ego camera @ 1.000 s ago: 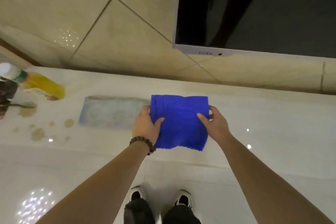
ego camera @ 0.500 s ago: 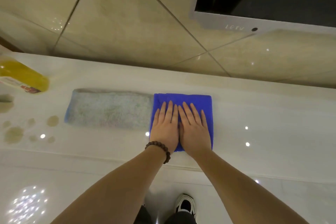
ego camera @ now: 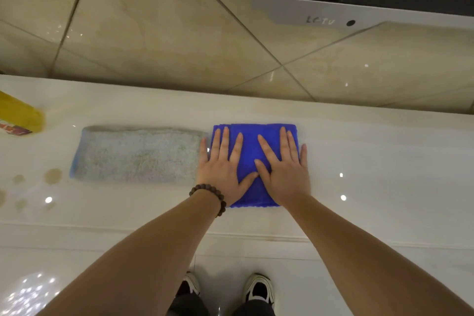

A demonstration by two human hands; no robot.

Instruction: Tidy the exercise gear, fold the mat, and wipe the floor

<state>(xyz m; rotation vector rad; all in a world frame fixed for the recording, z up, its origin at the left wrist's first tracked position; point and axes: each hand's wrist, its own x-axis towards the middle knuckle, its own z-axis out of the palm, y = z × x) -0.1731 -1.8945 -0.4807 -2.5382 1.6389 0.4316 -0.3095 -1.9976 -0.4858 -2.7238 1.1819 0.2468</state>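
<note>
The folded blue cloth [ego camera: 252, 159] lies flat on the white desk [ego camera: 372, 161], its left edge just beside the pale towel [ego camera: 136, 155]. Left hand [ego camera: 221, 167] and right hand [ego camera: 284, 169] press it, fingers straight and spread, gripping nothing. Brown spots [ego camera: 52, 176] left of the towel remain unwiped; mat, gear and floor wiping cannot be judged here.
</note>
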